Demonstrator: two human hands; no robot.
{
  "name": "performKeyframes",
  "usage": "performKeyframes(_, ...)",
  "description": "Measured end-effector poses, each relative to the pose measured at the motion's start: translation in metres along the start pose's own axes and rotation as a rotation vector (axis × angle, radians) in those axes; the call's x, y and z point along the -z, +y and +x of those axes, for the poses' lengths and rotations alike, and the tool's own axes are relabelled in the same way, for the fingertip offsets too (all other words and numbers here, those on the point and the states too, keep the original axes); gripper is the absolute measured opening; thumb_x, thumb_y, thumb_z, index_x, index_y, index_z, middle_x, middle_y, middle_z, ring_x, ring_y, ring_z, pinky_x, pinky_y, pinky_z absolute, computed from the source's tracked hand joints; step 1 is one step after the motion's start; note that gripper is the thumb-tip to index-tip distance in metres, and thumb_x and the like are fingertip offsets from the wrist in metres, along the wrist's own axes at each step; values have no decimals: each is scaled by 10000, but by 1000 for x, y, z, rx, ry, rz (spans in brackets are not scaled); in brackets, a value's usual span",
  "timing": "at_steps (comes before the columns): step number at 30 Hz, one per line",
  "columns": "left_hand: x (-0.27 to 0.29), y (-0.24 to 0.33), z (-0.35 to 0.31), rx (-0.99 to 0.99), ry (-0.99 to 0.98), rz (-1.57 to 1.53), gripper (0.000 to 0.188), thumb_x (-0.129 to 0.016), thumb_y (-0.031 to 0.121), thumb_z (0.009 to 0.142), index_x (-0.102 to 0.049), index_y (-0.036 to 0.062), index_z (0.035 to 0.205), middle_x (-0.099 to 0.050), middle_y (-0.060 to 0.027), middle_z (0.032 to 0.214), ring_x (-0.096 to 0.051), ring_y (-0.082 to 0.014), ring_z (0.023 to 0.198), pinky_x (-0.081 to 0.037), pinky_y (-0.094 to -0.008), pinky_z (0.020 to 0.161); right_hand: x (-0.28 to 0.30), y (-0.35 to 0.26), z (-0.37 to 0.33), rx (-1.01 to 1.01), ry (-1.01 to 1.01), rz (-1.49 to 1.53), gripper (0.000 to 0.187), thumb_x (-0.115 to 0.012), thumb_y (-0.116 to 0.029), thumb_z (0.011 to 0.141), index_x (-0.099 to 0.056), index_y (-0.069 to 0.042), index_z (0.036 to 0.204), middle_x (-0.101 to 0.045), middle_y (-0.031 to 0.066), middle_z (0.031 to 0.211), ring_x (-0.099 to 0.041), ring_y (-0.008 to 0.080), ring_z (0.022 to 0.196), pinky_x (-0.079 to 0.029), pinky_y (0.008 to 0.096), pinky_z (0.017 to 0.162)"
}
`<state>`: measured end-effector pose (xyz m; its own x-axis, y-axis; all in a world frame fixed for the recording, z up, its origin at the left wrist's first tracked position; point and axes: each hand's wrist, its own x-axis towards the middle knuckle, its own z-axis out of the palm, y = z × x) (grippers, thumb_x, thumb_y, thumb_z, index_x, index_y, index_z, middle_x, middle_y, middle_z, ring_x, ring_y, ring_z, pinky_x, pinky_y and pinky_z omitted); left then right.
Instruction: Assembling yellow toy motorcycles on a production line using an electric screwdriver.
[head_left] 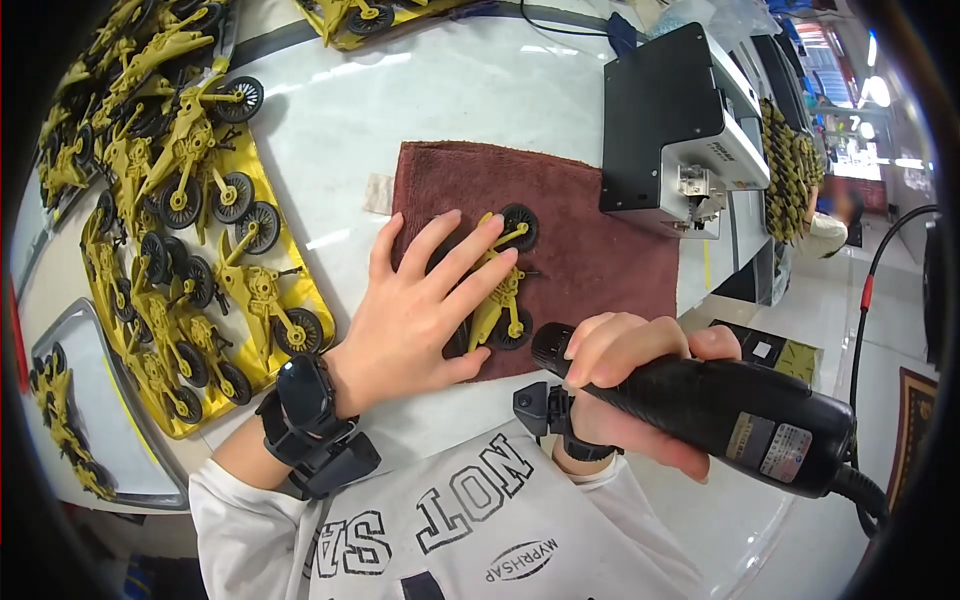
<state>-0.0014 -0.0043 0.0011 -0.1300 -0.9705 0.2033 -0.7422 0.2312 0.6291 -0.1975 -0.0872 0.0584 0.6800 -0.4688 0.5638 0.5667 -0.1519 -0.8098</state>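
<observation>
A maroon cloth [600, 270] lies on the white table, and a yellow toy motorcycle [508, 292] with black wheels rests on it. My left hand [425, 300] is spread flat over the motorcycle's left side, fingers apart and touching it. Dark parts show under my palm, mostly hidden. In my right hand [630, 385] is a black corded electric screwdriver [725, 410], fingers wrapped round its body. Its front end points left, just right of the motorcycle's near wheel; I cannot see a bit.
On the left, a yellow-lined tray [290, 250] holds several toy motorcycles, with another tray [165, 470] nearer me. A black-and-white benchtop machine [670, 125] stands at the cloth's far right corner. The screwdriver's cable [868, 490] trails right. A person [828, 232] is further off.
</observation>
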Motion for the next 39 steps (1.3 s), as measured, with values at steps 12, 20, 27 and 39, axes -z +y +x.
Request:
performKeyframes(12, -4, 3, 11, -44, 14, -12, 798, -699, 342, 609, -460, 132, 1340, -365, -103, 1456, -347, -347, 1286, -162, -556, 1069, -20, -19, 16, 261, 328, -214, 867, -593, -678, 765, -359, -21, 1280, -593, 172, 720, -565, 287, 524, -469, 403, 506)
performKeyframes(20, 14, 14, -2, 123, 16, 12, 876, -735, 208, 549, -415, 70, 1352, -280, -239, 1443, -310, -420, 1312, -188, -580, 1071, 15, -9, 10, 204, 739, -468, 937, -420, -742, 817, -241, -1, 1361, -544, 122, 710, -521, 225, 526, -440, 371, 512)
performKeyframes(27, 52, 51, -3, -122, 307, -77, 559, -662, 130, 592, -537, -17, 1117, -327, -338, 1346, -447, -382, 1128, -354, -433, 885, 45, -4, -37, 97, 686, -551, 618, -480, -361, 943, -288, 21, 1389, -525, 86, 893, -506, 200, 798, -453, 344, 785)
performKeyframes(39, 252, -148, -456, 1300, 728, 1124, 676, -586, 95, 737, -400, 84, 1387, -294, -251, 1450, -256, -426, 1347, -218, -470, 1105, 32, 5, -16, -47, 820, -621, 616, -482, -224, 950, -209, 16, 1447, -550, 93, 971, -540, 227, 918, -436, 387, 920)
